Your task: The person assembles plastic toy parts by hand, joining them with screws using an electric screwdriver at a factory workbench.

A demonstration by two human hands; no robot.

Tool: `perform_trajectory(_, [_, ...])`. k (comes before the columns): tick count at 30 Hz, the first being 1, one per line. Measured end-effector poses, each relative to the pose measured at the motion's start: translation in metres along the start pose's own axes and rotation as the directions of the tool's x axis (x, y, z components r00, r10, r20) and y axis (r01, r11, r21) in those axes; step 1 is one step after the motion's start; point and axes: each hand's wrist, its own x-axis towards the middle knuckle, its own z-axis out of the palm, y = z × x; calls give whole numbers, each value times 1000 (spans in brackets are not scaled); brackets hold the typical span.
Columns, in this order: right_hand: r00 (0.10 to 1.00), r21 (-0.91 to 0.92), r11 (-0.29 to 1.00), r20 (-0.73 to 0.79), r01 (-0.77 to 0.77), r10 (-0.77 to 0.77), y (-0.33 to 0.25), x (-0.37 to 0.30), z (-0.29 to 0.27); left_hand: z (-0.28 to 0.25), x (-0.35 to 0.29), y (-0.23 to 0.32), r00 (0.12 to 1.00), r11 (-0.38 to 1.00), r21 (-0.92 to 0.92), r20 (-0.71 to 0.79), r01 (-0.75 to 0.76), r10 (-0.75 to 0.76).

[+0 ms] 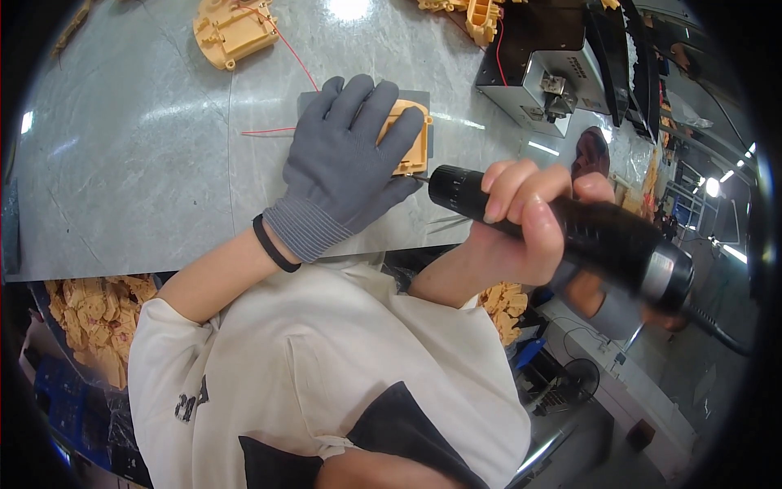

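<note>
My left hand (342, 155), in a grey glove with a black band at the wrist, presses a yellow-orange plastic housing (419, 151) down on a dark grey block (432, 134). Its fingers lie over the housing and hide much of it; the thumb reaches along the near edge. Wrapped around a black electric screwdriver (603, 232) is my bare right hand (529, 212). The tool lies nearly level, its thin bit pointing left at the housing's near corner beside my left thumb. Whether the bit touches a screw is too small to tell. Red wires (269, 131) stick out left of the glove.
Another yellow housing (235, 37) lies at the table's far side, with more parts (481, 18) to its right. A metal box device (562, 85) stands far right. Heaps of yellow parts (102, 318) sit below the table edge. A cord (717, 328) trails from the screwdriver.
</note>
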Motion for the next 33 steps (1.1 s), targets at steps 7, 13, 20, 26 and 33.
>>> perform_trajectory(7, [992,-204,979,129,24,3,0,0,13,1,2,0,1000,999,-44,-11,-2,1])
perform_trajectory(13, [984,-163,987,178,4,26,6,-1,15,2,1,-2,1000,997,-76,-16,-13,12])
perform_trajectory(20, [943,-21,976,-255,218,-216,0,29,-47,-4,-22,-25,997,974,-217,-33,60,-69])
perform_trajectory(26, [932,-569,798,-142,199,-334,81,53,-68,2,-27,-38,997,970,-245,-74,-3,-16])
perform_trajectory(33, [914,-536,806,-142,251,-380,60,40,-69,4,-32,-39,996,965,-262,-86,-4,-19])
